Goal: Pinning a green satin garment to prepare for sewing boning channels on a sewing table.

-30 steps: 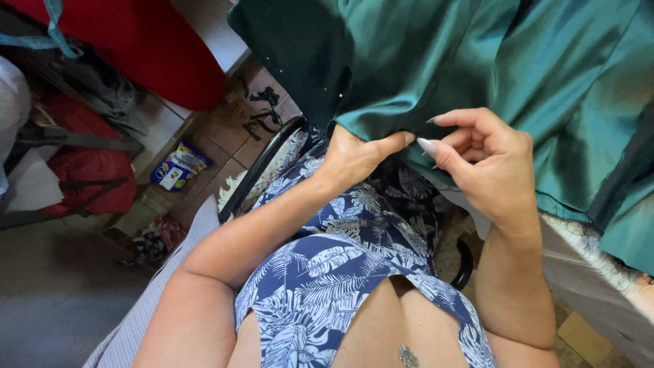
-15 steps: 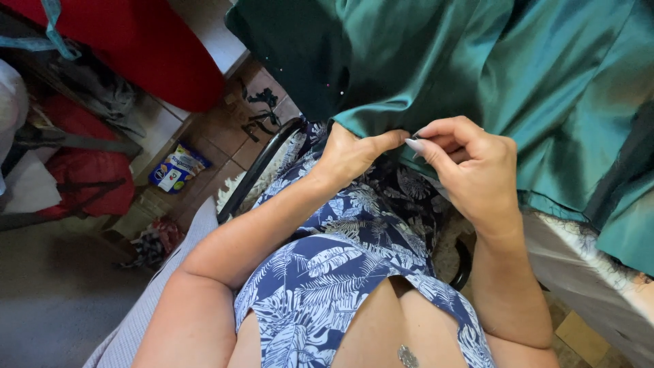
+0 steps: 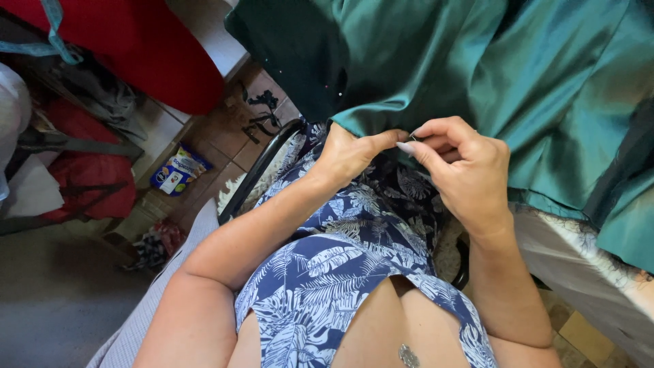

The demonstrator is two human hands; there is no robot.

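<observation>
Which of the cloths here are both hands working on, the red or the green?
The shiny green fabric: left hand and right hand pinch its folded edge. The red cloth lies untouched, upper left.

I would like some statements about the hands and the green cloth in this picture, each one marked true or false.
1. Both hands meet at the folded edge of the shiny dark green satin fabric. True.
2. The left hand lies flat on the floor. False: it pinches the fabric's edge with thumb and fingers.
3. The right hand holds large scissors. False: its fingertips are pinched together at the fabric, and no scissors show.
4. A small blue and white packet lies on the tiled floor. True.
5. The person wears a plain yellow garment. False: it is a navy dress with white leaf print.
</observation>
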